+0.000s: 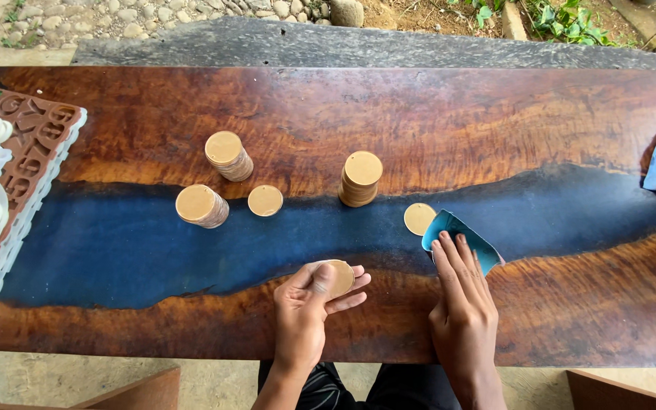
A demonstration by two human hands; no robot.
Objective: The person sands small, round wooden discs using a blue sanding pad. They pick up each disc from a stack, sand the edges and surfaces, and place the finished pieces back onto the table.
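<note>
While your left hand (309, 300) pinches one wooden disc (339, 277) at the near edge of the worktop (495, 114), press the right hand (461, 300) flat on the blue sandpaper (457, 235), w/ even strokes. Stacks of discs (290, 178) sit farther back.

Your left hand (309, 304) and your right hand (461, 300) are both bare, with no gloves, rings, watch or bracelet on the fingers or wrists that show. Your forearms are uncovered too, as far as the lower edge of the view lets you see, so no sleeve reaches them. Between your arms, at the bottom edge, you wear dark black fabric clothing (389, 387) with faint lighter stripes on its left part.
</note>
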